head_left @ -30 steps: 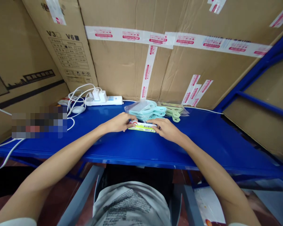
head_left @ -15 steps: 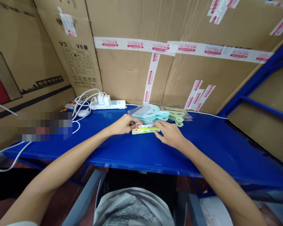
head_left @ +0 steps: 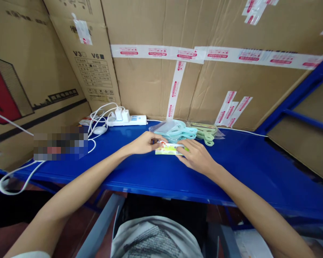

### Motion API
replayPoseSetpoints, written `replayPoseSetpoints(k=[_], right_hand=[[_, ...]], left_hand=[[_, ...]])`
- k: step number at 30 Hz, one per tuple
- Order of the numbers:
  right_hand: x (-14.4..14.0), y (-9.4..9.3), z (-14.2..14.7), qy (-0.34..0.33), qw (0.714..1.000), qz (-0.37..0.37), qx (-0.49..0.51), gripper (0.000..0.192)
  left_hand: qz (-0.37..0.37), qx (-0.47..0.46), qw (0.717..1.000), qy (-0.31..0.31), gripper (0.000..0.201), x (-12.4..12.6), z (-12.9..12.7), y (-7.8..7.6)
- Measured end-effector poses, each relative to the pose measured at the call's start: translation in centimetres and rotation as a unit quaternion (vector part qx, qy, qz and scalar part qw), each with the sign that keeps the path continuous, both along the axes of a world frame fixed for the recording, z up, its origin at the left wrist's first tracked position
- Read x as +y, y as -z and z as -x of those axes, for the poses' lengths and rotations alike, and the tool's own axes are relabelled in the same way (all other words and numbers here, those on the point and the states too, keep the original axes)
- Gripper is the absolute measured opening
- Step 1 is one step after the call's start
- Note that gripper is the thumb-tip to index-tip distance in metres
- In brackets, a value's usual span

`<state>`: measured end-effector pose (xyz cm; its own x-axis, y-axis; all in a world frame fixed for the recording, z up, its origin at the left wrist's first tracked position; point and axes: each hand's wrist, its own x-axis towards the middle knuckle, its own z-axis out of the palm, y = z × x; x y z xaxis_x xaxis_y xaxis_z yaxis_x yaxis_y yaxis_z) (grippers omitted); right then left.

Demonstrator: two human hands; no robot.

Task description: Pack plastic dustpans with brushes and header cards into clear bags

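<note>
A small, long, flat packet, printed in white and yellow-green with red spots, lies between my hands low over the table, and I cannot make out what is in it. My left hand pinches its left end between thumb and bent fingers. Around the right end, the fingers and thumb of my right hand are closed, covering part of the print. Just behind the packet are light-blue flat pieces with looped handles in clear plastic. Similar green pieces lie to their right, also in clear wrapping.
A white power strip with plugs and tangled white cables stands at the back left of the blue table. Cardboard panels rise behind. A blue metal frame slants at the right. Something on the left is pixelated.
The view has shifted slightly, so everything sits a little further right. My right hand's fingers now reach further over the packet's front. Both hands still hold it.
</note>
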<state>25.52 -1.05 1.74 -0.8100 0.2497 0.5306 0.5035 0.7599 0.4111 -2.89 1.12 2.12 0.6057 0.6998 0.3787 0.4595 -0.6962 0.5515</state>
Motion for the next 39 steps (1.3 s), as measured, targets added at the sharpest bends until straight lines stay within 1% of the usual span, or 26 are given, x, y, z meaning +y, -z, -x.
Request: replayPoseSetpoints(k=[2,3,4,6,7,9,11,14,18,21,23,25,27,28,29,31,33,35,37,39], right_hand=[[0.2,0.1,-0.1,0.008,1.000,0.004,0.001,0.009],[0.2,0.1,0.0,0.010,1.000,0.004,0.003,0.009],[0.2,0.1,0.0,0.010,1.000,0.004,0.007,0.010],[0.2,0.1,0.2,0.008,1.000,0.003,0.020,0.012],[0.1,0.2,0.3,0.006,1.000,0.004,0.026,0.012],[0.1,0.2,0.6,0.003,0.999,0.010,0.039,0.012],[0.0,0.3,0.8,0.000,0.999,0.020,0.050,0.011],[0.0,0.4,0.9,-0.001,0.997,0.040,0.069,0.013],[-0.2,0.7,1.2,0.023,0.993,0.093,0.063,0.021],[-0.4,0.5,1.3,0.043,0.987,0.149,0.050,0.023],[-0.2,-0.1,1.0,0.047,0.983,0.160,0.074,0.029],[0.3,-1.1,0.0,0.058,0.978,0.132,0.148,0.033],[1.3,-2.2,-1.6,0.106,0.961,0.087,0.241,0.031],[1.9,-2.6,-2.6,0.147,0.947,0.073,0.274,0.029],[2.5,-2.9,-3.5,0.197,0.934,0.070,0.291,0.027],[3.5,-3.1,-5.3,0.299,0.907,0.105,0.279,0.021],[4.3,-2.9,-6.5,0.371,0.881,0.164,0.242,0.018],[4.8,-2.3,-7.1,0.410,0.865,0.205,0.204,0.026],[5.0,-1.7,-7.2,0.429,0.862,0.215,0.165,0.033],[5.1,-1.3,-7.1,0.441,0.862,0.214,0.128,0.036]], left_hand=[[-0.142,0.025,0.989,-0.030,0.035,-0.5,-0.4,-0.2],[-0.199,0.035,0.979,-0.034,0.039,-0.8,-0.7,-0.3],[-0.238,0.044,0.970,-0.028,0.043,-1.1,-0.9,-0.4],[-0.272,0.060,0.960,0.001,0.046,-1.6,-1.4,-0.3],[-0.278,0.071,0.958,0.016,0.042,-1.7,-1.5,-0.3],[-0.291,0.089,0.952,0.034,0.028,-1.8,-1.6,0.0],[-0.310,0.100,0.945,0.033,0.021,-1.6,-1.6,0.3],[-0.327,0.117,0.937,0.023,0.023,-1.4,-1.6,0.6],[-0.318,0.150,0.936,0.026,0.018,-1.5,-1.9,0.4],[-0.299,0.175,0.938,0.027,0.018,-1.3,-1.7,-0.1],[-0.280,0.208,0.937,0.016,0.018,-0.9,-0.7,-0.9],[-0.257,0.258,0.931,-0.023,0.018,-0.1,1.1,-1.8],[-0.232,0.312,0.916,-0.101,0.019,1.1,3.5,-2.5],[-0.215,0.336,0.905,-0.146,0.021,1.8,4.9,-2.7],[-0.196,0.358,0.894,-0.186,0.023,2.5,6.2,-2.7],[-0.160,0.382,0.879,-0.238,0.026,4.0,8.8,-2.3],[-0.132,0.388,0.871,-0.270,0.030,5.2,10.8,-1.5],[-0.111,0.396,0.866,-0.284,0.033,6.2,12.3,-0.7],[-0.096,0.401,0.864,-0.287,0.036,6.8,13.2,-0.2],[-0.090,0.403,0.864,-0.288,0.038,7.1,13.7,0.1]])
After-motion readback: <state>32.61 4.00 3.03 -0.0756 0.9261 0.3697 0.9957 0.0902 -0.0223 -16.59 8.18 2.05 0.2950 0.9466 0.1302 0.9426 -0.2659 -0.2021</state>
